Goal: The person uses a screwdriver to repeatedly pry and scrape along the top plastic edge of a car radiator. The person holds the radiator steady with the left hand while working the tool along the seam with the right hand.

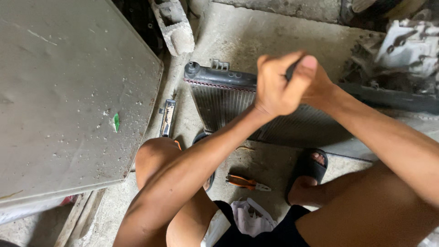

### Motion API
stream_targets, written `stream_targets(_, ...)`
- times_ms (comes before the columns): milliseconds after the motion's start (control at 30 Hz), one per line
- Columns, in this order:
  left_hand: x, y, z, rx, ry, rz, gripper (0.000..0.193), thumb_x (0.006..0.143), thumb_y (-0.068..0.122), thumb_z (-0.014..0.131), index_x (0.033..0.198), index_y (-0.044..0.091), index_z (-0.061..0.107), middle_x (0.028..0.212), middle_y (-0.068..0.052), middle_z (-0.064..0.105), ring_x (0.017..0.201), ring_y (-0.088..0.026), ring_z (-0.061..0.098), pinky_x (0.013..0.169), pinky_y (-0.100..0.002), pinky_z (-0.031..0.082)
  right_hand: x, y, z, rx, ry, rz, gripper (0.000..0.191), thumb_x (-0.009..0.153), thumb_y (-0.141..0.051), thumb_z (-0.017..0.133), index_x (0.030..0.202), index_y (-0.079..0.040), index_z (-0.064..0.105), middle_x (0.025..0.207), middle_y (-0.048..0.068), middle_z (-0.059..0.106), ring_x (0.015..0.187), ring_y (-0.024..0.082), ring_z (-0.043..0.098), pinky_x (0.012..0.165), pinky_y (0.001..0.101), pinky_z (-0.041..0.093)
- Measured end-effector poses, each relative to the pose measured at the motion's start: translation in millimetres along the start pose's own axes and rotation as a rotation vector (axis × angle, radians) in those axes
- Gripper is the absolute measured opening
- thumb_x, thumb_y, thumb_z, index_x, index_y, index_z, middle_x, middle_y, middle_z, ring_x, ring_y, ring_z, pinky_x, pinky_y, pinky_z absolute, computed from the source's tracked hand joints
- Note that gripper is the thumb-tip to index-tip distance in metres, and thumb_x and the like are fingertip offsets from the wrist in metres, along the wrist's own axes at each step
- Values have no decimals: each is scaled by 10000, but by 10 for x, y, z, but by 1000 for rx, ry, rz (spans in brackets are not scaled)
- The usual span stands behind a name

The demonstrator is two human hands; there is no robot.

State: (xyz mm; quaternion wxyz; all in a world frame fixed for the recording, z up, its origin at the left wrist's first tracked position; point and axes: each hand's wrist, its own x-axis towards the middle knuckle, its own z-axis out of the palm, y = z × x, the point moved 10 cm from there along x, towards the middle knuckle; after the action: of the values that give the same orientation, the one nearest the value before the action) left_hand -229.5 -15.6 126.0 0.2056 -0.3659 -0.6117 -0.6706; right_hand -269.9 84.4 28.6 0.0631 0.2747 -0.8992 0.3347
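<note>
A person squats on a rough grey concrete floor (274,27), seen from above by a camera on their head. The landmark is a car radiator (228,98) with fine silvery metal fins and a black plastic tank along its top edge, lying flat on the floor in front of the person.

Nearest the camera, a crumpled white cloth (249,215) rests between the bare knees. Just beyond it, on the near side of the radiator, lie orange-handled pliers (247,183) on the floor. A foot in a black slide sandal (308,167) stands at the radiator's near edge.

Above the radiator's middle, both hands meet. The left hand (276,87) is clenched in a fist, and the right hand (315,84) wraps tightly against it; a dark handle-like thing (291,71) shows between them, but what it is cannot be told.

Left of the radiator, a narrow metal strip (168,116) lies on the floor, and further left a large flat grey metal sheet (68,91), speckled and rusty at its rim. Beyond the radiator stands a grey concrete block (176,25), and to the far right a pale metal engine part (407,43).
</note>
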Motion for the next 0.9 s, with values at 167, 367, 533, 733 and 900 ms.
stream_targets(167, 196, -94, -145, -61, 86, -120, 429, 1072, 274, 520, 727, 21, 557, 587, -21, 505, 509, -96, 502, 523, -280, 402, 140, -304, 22, -190, 38, -78, 258, 822, -236, 757, 896, -50, 596, 795, 103, 657, 742, 315, 663, 653, 448, 527)
stream_targets(367, 310, -265, -126, -129, 140, -218, 447, 1047, 237, 514, 661, 16, 552, 551, -12, 498, 529, -93, 483, 524, -307, 396, 169, -288, 55, -466, -63, 79, 252, 754, -305, 753, 809, -77, 662, 741, 153, 713, 700, 380, 691, 589, 488, 534)
stream_targets(533, 415, -508, -147, 0, 195, -261, 520, 1036, 352, 519, 613, 53, 575, 535, 1, 519, 521, -81, 502, 523, -298, 400, 164, -412, 23, -468, -48, -10, 359, 780, -418, 751, 774, -63, 694, 654, 138, 698, 557, 347, 662, 523, 463, 522)
stream_targets(733, 436, -928, -292, -52, 286, -503, 622, 1022, 469, 481, 561, 62, 575, 458, 15, 490, 422, -97, 477, 455, -313, 367, 73, -521, 78, -649, -43, -122, 567, 890, -527, 702, 777, 29, 700, 633, 147, 665, 431, 242, 595, 430, 383, 493)
stream_targets(900, 226, -275, -133, -46, 144, -197, 556, 1072, 445, 502, 695, 42, 575, 556, -9, 494, 513, -106, 484, 522, -305, 364, 26, -356, 46, -429, 9, -93, 430, 849, -443, 726, 855, -21, 646, 712, 109, 656, 607, 269, 614, 573, 394, 506)
